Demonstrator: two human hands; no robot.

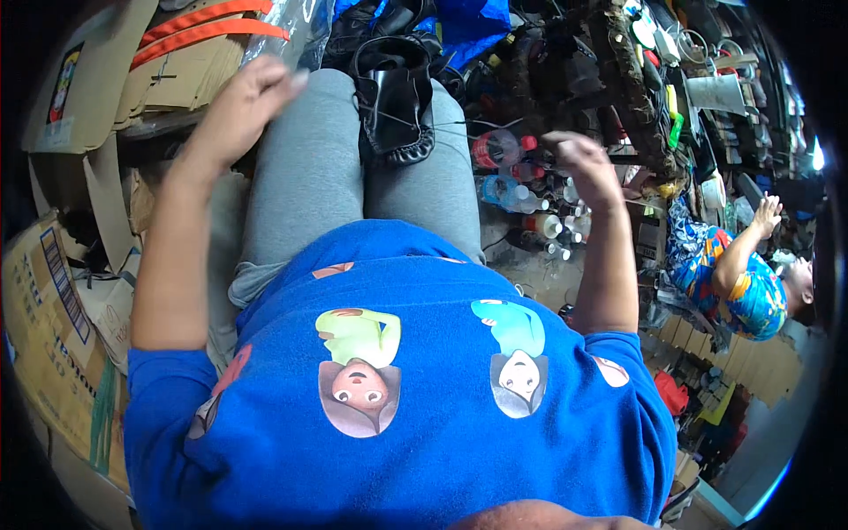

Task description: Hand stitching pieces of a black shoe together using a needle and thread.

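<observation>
My left hand (243,106) is raised, fingers loosely curled, its grip empty. The black leather shoe upper (393,106) lies on my lap between the knees; I judge it light, floppy, best pinched at its stitched rim. My right hand (583,163) hovers half-open, holding nothing.

Hands raised — left hand (246,104), right hand (579,163), black shoe (393,102) on lap

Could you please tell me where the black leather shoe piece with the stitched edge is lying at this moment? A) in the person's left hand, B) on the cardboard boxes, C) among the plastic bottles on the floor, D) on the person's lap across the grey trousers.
D: the black leather shoe piece rests on the grey trousers, while the left hand and right hand are raised off it.
</observation>
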